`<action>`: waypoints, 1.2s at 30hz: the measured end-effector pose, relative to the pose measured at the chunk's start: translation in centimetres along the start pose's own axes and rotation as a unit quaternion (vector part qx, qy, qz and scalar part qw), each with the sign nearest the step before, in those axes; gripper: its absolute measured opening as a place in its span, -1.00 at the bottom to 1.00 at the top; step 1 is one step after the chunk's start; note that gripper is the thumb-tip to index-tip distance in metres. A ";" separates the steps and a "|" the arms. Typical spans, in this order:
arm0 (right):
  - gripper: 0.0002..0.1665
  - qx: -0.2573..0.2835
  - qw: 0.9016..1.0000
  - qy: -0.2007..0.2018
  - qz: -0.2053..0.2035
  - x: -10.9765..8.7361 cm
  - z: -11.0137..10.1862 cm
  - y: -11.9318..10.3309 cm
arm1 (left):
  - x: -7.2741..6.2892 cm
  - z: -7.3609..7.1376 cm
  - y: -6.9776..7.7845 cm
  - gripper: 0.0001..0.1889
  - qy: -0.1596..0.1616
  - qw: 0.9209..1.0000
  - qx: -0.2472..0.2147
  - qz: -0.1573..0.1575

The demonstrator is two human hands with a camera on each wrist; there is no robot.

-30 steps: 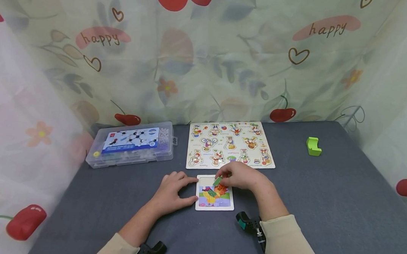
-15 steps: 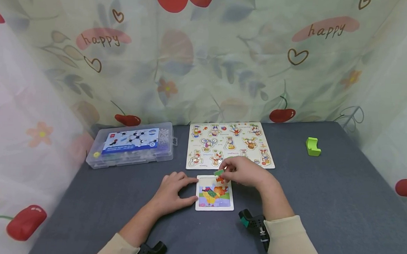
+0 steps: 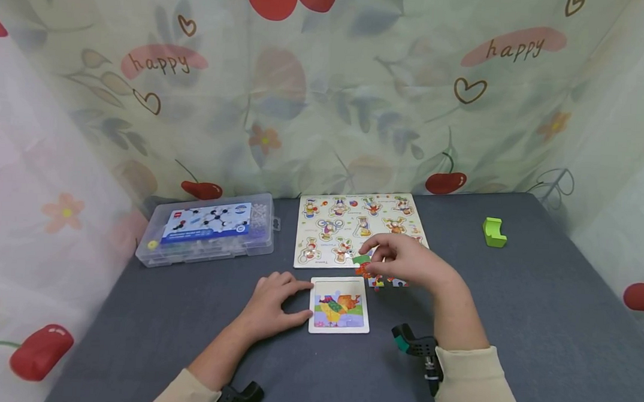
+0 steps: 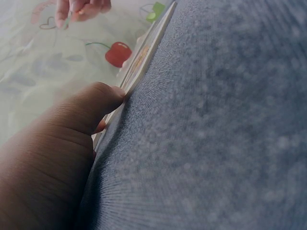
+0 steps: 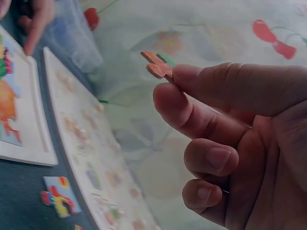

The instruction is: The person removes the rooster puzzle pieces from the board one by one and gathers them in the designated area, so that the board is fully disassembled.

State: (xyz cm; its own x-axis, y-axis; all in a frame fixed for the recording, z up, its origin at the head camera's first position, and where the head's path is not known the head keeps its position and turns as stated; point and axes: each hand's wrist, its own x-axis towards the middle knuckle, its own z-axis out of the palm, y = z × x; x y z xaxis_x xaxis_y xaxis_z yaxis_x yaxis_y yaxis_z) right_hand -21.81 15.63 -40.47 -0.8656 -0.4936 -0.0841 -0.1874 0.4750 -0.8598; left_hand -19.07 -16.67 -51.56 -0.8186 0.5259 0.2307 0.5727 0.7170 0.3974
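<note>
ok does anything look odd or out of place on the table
Nothing looks spilled or damaged. The green block stands apart on the right side, but looks undisturbed. The puzzle tray has a bare upper section; with loose pieces beside it and the right hand pinching a puzzle piece, that seems merely unfinished.

1. The person's left hand (image 3: 277, 301) and right hand (image 3: 406, 260) are bare, the lower forearms too.
2. Left sleeve (image 3: 186, 393) and right sleeve (image 3: 478, 385) are plain cream.
3. The left mount (image 3: 239, 397) is black and curved.
4. The right mount (image 3: 417, 347), also black, shows a teal patch (image 3: 401, 343) (plus something silvery, too small to make out).
</note>
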 end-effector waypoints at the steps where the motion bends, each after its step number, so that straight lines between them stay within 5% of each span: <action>1: -0.67 0.001 1.000 0.005 0.000 -0.2 -0.3 0.0 | 0.0 0.0 0.0 -0.45 0.001 1.000 0.000 0.000; 11: -0.63 0.018 0.998 0.058 -0.020 -3.1 -3.4 0.5 | -0.1 0.0 -0.1 -0.45 0.006 1.000 0.005 0.000; 36: -0.33 0.005 0.989 0.111 0.094 -6.4 -7.4 6.7 | 0.0 0.0 0.1 -0.46 0.004 1.000 0.008 -0.001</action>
State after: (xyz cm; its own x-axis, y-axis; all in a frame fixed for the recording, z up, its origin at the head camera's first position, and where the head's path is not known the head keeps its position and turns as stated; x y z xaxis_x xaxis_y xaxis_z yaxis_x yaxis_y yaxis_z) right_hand -20.95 27.30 -41.96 -0.9657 -0.2245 -0.1303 -0.0107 0.5359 -0.8442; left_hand -19.01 -16.65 -51.50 -0.8198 0.5217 0.2363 0.5720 0.7253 0.3832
